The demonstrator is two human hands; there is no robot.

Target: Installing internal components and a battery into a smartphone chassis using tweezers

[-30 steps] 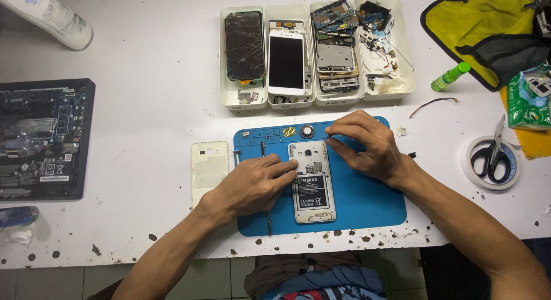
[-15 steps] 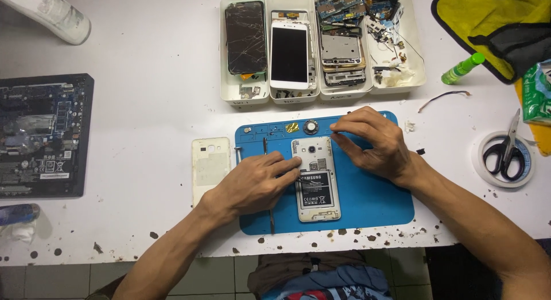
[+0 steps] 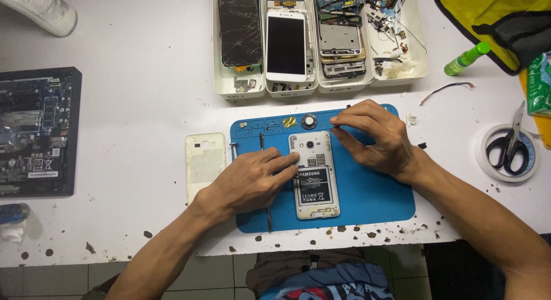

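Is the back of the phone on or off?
Off. The phone shows its battery; the cover lies beside the mat.

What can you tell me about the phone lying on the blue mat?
The phone lies flat on its face on the blue mat, long side pointing away from the person. Its back cover is off, so a pale gold frame, a round camera lens near the top and a dark battery in the middle show. The left hand rests on its left edge, fingertips at the battery's top. The right hand hovers by its upper right corner; whether it touches is unclear.
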